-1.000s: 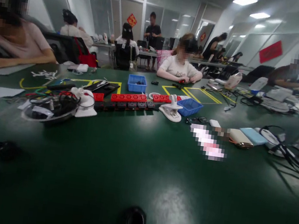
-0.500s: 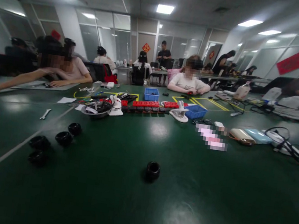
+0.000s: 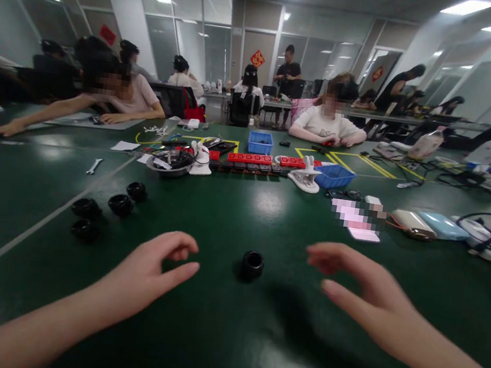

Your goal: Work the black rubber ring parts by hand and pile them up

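A short black ring-shaped part [image 3: 253,265] with a hollow centre stands on the green table [image 3: 216,326] between my hands. To its left is my left hand [image 3: 165,264], fingers curved and thumb apart, holding nothing. My right hand [image 3: 350,284] hovers on the other side, also with thumb and fingers apart and nothing between them. Neither hand touches the black part. Several similar black parts form a cluster at the left, one of them a black ring [image 3: 120,205] beyond my left hand.
A power strip [image 3: 250,165] runs across the middle, between white clip stands [image 3: 305,177]. Beside it are a bowl of cables [image 3: 170,164] and a blue basket [image 3: 334,176]. A wrench [image 3: 94,166] lies at left, power banks [image 3: 413,224] at right. Co-workers sit opposite.
Both my hands have come into view from below, one on each side of the single black part. The camera view has tilted down and shifted slightly left.
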The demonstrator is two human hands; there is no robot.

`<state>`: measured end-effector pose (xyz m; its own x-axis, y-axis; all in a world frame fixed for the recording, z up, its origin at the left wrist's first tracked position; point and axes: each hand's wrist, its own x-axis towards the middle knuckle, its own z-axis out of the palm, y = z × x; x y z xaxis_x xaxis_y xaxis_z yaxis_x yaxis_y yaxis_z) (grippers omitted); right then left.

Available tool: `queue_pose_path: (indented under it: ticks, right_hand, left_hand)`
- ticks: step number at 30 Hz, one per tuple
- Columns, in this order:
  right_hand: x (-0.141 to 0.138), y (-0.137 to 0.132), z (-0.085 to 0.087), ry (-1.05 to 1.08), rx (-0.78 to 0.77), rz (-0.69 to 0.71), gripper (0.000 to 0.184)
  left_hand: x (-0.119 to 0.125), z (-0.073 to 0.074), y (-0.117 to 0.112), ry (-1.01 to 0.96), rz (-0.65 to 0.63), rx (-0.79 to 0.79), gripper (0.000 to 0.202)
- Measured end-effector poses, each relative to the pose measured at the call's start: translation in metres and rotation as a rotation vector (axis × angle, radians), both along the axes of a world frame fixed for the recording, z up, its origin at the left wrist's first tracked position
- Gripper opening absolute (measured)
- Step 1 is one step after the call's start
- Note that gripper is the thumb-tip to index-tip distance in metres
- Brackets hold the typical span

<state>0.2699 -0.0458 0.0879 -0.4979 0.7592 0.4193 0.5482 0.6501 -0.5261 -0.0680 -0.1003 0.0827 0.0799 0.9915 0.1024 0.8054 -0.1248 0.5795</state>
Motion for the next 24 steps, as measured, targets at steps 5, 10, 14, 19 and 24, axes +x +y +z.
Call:
queue_pose_path:
  ticks: [5,10,14,19,24]
  right_hand:
    - [-0.076,0.054,-0.031,-0.096,0.172,0.185,0.064]
    - [-0.087,0.072,-0.065,-0.088,0.313,0.257,0.069]
    - [-0.093,0.083,-0.075,-0.119,0.334,0.332,0.059]
    - [-0.097,0.092,-0.084,-0.050,0.286,0.398,0.043]
    - [-0.094,0.093,-0.081,-0.111,0.202,0.580,0.030]
  left_hand:
    - [0.063,-0.030,0.062,0.211,-0.240,-0.050,0.074]
    - [0.072,-0.061,0.081,0.215,-0.297,0.051,0.069]
    - [0.068,-0.075,0.097,0.172,-0.400,0.041,0.033]
    - [0.061,-0.092,0.103,0.104,-0.425,0.078,0.022]
    - [0.055,-0.096,0.107,0.085,-0.491,0.035,0.044]
